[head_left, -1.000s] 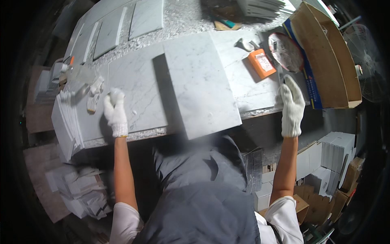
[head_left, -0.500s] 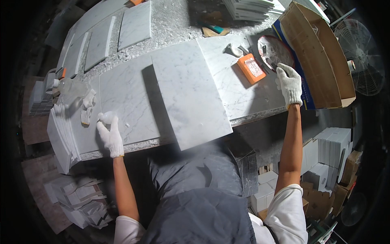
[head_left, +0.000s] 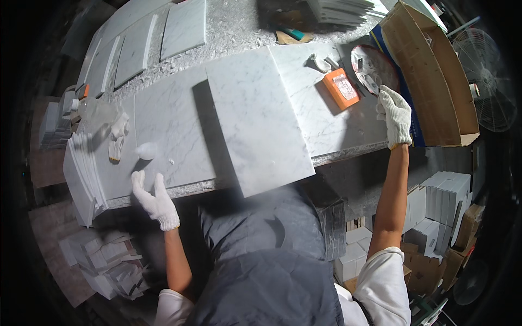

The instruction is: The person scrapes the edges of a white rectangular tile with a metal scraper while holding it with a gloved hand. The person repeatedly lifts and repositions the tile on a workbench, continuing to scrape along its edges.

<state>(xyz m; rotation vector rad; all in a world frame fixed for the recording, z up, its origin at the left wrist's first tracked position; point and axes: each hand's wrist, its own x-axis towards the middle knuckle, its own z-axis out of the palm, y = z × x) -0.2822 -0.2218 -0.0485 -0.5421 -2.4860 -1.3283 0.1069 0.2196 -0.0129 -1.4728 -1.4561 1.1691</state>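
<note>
Reaching toward 2 o'clock, gloved right hand (head_left: 395, 115) fingers curled at round disc (head_left: 373, 68), grip unclear; left hand (head_left: 155, 198) spread open, empty, bracing marble slab (head_left: 255, 122) edge at 8 o'clock.

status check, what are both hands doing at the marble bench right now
Left hand open, flat at bench's near edge. Right hand reaching to round dish, grip not clear. Marble slab untouched between them. Orange block beside dish.

Marble-topped workbench (head_left: 228, 32); dim floor, stacked boxes (head_left: 435, 201), fan (head_left: 486, 81) right.
</note>
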